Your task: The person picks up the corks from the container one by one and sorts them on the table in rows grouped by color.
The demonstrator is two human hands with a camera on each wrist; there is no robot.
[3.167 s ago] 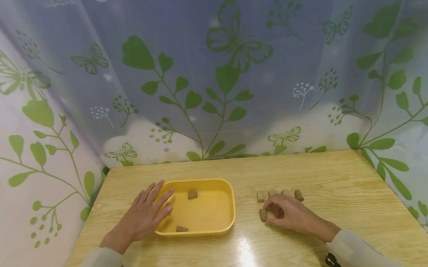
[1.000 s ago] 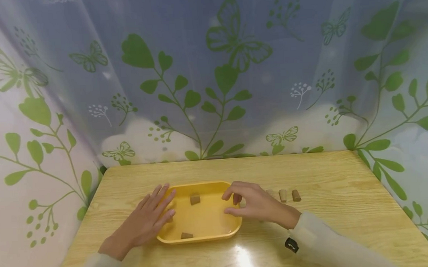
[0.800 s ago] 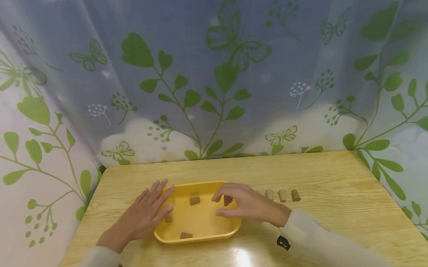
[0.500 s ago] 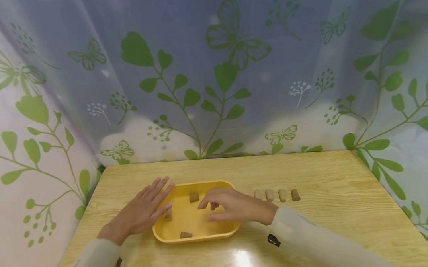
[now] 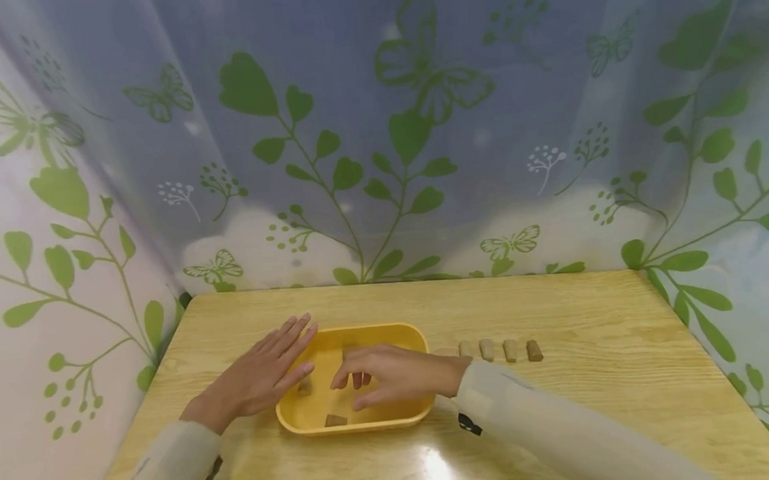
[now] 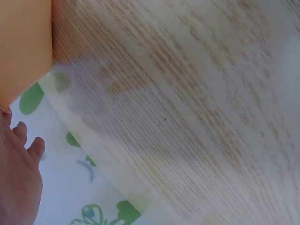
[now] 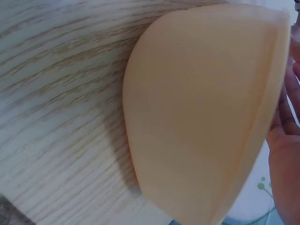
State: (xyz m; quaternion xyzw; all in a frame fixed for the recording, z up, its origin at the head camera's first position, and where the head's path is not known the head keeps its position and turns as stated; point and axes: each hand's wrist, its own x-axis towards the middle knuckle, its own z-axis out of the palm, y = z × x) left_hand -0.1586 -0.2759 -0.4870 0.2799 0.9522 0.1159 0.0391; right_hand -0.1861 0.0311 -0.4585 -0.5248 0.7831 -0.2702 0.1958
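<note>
A yellow tray [image 5: 357, 426] lies on the wooden table, with several corks around its floor. One cork [image 5: 336, 420] is by the near wall, another cork [image 5: 304, 387] by the left hand's thumb, and a third is mostly covered by the right hand. My left hand [image 5: 261, 371] lies over the tray's left rim, fingers stretched out. Over the middle of the tray hangs my right hand [image 5: 390, 374], its index finger bent downward and the thumb apart from it. No cork shows between them. The right wrist view has the right hand [image 7: 286, 154] beyond the tray's outer wall [image 7: 201, 108].
Right of the tray, several corks form a row on the table [image 5: 590, 374]; the darkest cork [image 5: 534, 350] is at its right end. The right sleeve [image 5: 527, 405] covers the table just in front of them. A patterned curtain [image 5: 381, 161] closes off the back and sides.
My right hand has left the corks on the table and moved left, over the tray's right rim to its middle. The left hand has stayed at the left rim.
</note>
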